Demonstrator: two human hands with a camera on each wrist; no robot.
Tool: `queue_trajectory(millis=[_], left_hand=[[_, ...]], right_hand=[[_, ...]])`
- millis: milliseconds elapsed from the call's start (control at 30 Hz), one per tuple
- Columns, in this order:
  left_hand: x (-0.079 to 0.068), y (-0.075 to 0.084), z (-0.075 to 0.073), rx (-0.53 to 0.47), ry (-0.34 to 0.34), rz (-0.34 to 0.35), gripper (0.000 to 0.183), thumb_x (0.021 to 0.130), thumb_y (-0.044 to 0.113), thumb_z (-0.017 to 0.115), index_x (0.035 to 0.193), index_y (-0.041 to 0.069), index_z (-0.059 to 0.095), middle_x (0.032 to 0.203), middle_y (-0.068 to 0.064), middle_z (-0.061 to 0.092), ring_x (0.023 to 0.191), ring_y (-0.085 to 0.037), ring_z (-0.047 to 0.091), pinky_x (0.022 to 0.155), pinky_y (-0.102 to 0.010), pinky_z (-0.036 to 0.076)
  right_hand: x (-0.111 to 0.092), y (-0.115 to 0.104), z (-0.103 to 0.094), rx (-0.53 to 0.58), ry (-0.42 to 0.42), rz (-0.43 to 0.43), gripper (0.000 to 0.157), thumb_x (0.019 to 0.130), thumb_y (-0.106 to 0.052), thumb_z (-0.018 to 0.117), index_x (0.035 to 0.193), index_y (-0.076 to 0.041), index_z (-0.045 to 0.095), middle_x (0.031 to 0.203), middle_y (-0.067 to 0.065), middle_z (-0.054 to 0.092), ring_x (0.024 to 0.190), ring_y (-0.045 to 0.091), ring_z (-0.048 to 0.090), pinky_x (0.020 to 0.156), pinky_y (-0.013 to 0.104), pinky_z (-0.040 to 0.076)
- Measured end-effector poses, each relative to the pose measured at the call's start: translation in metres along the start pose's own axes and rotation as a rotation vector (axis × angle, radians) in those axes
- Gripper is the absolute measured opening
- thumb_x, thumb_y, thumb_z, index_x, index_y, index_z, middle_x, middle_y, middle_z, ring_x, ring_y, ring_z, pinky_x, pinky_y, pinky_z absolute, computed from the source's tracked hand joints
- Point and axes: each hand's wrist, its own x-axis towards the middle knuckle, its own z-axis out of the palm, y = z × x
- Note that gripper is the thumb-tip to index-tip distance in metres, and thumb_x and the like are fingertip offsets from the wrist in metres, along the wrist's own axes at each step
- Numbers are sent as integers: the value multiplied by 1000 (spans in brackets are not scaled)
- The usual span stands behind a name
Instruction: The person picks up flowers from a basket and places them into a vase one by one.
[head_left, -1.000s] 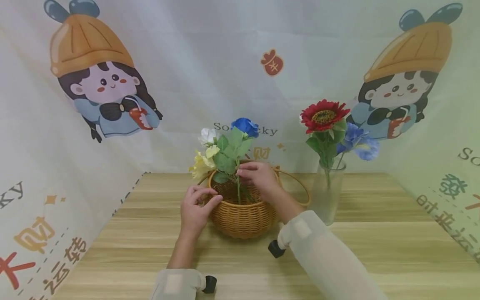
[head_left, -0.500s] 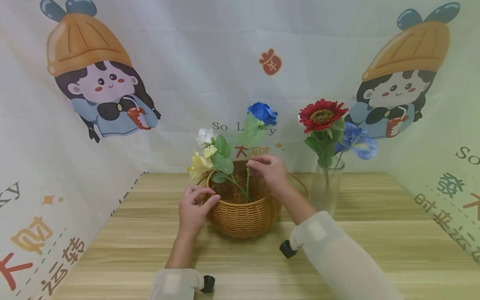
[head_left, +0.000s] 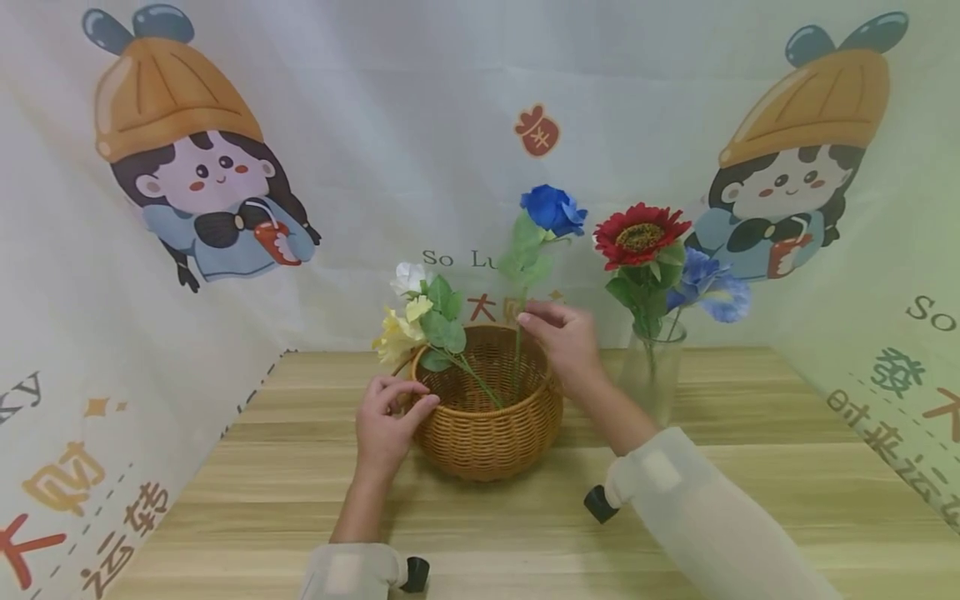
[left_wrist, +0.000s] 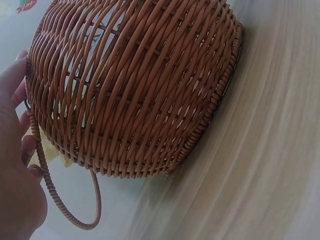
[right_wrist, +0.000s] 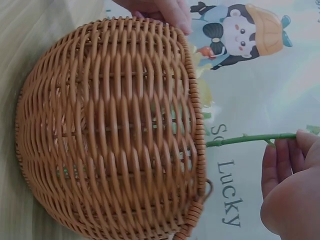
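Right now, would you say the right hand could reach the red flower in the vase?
Probably not yet: the right hand holds the blue rose by its stem. Otherwise the way looks free: the red flower rises above the vase.

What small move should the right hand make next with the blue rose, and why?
I would probably have the right hand lean the blue rose against the right side of the wicker basket's rim. Its stem reaches down inside, the left hand grips the rim, and the white flower and yellow flower lean left.
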Motion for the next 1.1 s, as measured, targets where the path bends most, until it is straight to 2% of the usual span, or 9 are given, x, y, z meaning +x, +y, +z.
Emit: queue_trajectory(millis=[67,133,200,367,533,933,1100], left_hand=[[0,0,1,-3,-3,-4,17,76,5,83,85,-4,71,90,-27,49,75,-41,40,65,-27,31],[0,-1,1,-2,-6,-6,18,76,6,83,85,-4,72,90,-28,49,75,-41,40,65,-29,31],[0,-1,1,-3,-6,-7,18,76,6,83,85,-3,72,90,-28,49,75,-40,40,65,-29,31],[1,-1,1,-1,-1,-5,17,75,5,83,85,-3,72,89,-26,49,74,-39,39,64,-27,31],[2,-1,1,4,2,0,16,75,3,82,85,-3,72,88,-26,49,74,-40,39,64,-26,30],[0,-2,1,-3,9,-7,16,76,3,82,85,-4,71,89,-27,48,74,-40,39,64,-27,30],[0,-4,1,8,6,-1,16,76,4,82,85,-3,71,89,-27,48,74,-40,39,64,-27,30]], right_hand=[[-1,-5,-3,-6,35,-3,26,89,-5,70,110,9,68,98,14,71,82,15,67,80,33,54],[-3,-10,-7,-19,59,-5,25,89,-7,71,110,7,69,96,11,72,81,13,67,77,30,53],[-4,-16,-10,-32,72,-35,25,89,-8,72,109,6,70,94,10,72,79,14,68,76,29,53],[-3,-29,-19,-52,55,-122,24,88,-6,72,107,8,69,93,10,73,76,16,69,76,28,53],[-7,-37,-29,-58,38,-148,24,88,-8,72,106,8,70,87,1,73,73,14,70,75,25,52],[-12,-48,-42,90,80,-230,22,87,3,69,103,17,65,81,-6,72,68,11,68,75,29,54],[-22,-47,-53,24,73,-224,23,87,4,68,104,19,64,79,-8,72,67,10,68,74,26,54]])
